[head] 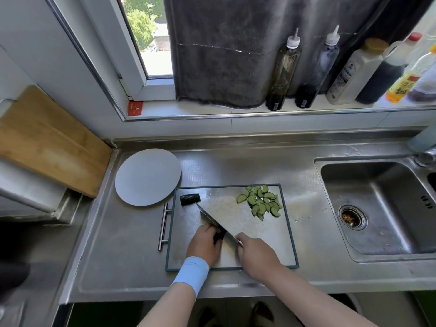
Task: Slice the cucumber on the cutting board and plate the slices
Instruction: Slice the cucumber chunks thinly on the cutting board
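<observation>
A steel cutting board (266,237) with a dark rim lies on the counter. My left hand (204,244), with a blue wristband, presses a dark cucumber piece (219,236) onto the board's near part; most of that piece is hidden. My right hand (256,252) grips the handle of a knife (212,218), its blade running up-left right beside the left fingers. A short dark cucumber end (190,199) lies at the board's far left corner. Several pale green half-moon slices (260,202) are heaped at the far right of the board. A round white plate (147,177) sits bare beyond the board's left corner.
A bar handle (164,226) sticks out on the board's left side. A steel sink (379,211) lies to the right. A wooden board (49,140) leans at the left. Sauce bottles (304,67) and a grey towel (221,50) line the windowsill behind.
</observation>
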Motion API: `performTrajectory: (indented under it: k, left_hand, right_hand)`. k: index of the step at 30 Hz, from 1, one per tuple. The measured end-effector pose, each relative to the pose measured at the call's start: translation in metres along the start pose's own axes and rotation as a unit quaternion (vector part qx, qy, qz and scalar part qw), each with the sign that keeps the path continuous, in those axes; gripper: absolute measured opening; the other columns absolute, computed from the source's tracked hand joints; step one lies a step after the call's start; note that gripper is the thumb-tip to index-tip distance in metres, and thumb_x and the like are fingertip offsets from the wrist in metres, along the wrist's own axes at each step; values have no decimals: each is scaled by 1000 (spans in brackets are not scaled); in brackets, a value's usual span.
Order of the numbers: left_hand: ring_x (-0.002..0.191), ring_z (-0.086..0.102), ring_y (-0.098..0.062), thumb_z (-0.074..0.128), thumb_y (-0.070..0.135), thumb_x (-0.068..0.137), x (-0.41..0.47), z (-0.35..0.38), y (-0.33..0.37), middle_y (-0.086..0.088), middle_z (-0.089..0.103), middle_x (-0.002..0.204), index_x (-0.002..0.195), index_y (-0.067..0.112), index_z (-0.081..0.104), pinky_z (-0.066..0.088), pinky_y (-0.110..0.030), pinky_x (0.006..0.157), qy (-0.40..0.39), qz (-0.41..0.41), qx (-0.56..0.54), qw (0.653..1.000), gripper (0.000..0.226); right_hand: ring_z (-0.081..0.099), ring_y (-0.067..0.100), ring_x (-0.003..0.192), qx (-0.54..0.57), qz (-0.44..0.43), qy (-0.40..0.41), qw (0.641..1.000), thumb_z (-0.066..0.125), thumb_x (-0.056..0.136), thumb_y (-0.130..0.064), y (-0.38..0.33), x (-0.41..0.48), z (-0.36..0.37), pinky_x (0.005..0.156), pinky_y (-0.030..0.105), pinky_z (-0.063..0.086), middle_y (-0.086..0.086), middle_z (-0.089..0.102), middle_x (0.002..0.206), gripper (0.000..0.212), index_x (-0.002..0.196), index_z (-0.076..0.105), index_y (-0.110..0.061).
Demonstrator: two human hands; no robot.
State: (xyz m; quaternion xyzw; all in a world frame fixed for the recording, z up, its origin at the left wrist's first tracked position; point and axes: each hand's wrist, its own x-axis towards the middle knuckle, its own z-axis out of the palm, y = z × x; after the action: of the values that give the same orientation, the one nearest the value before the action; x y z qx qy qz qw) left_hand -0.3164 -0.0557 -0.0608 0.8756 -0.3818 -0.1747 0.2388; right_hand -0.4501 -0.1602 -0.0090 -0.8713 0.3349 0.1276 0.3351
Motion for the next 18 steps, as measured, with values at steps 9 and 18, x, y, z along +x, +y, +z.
performTrajectory:
  k: [9, 18]
  left_hand:
    - [102, 54, -15, 60, 28, 85, -2, 1, -1, 2, 58, 112, 106, 23, 65, 44, -23, 87, 4, -16, -6, 1000, 22]
    - [105, 53, -15, 58, 30, 85, 0, 3, -5, 4, 56, 113, 105, 29, 65, 45, -25, 91, -14, -21, -5, 1000, 21]
  right_hand:
    - [62, 25, 85, -27, -27, 9, 999, 36, 99, -26, 1, -12, -7, 64, 32, 41, 2, 69, 95, 32, 123, 57, -32]
    - [61, 21, 85, -33, -32, 22, 999, 33, 102, -27, 8, -33, -10, 69, 34, 46, 0, 70, 98, 32, 124, 55, -33]
